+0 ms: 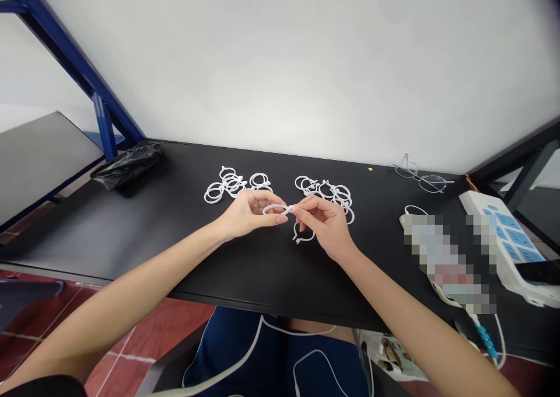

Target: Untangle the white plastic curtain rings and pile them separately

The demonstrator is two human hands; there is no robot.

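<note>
Between my two hands, just above the black table, is a white plastic ring (270, 209) with a small clasp end. My left hand (256, 210) pinches its near side between thumb and fingers. The clasp end is gripped by my right hand (321, 219), thumb against fingertips. Below my right hand lies a single white ring (304, 237) with its ends apart, partly hidden by the fingers. Behind my left hand sits one loose pile of white rings (227, 182); a second pile (326, 188) lies behind my right hand, partly covered by it.
On the black table (184, 251) are a crumpled black plastic bag (129, 164) at the far left and eyeglasses (422, 176) at the back right. A blurred-out phone (440, 257) with a cable and a white power strip (503, 233) lie right. A white wall stands behind.
</note>
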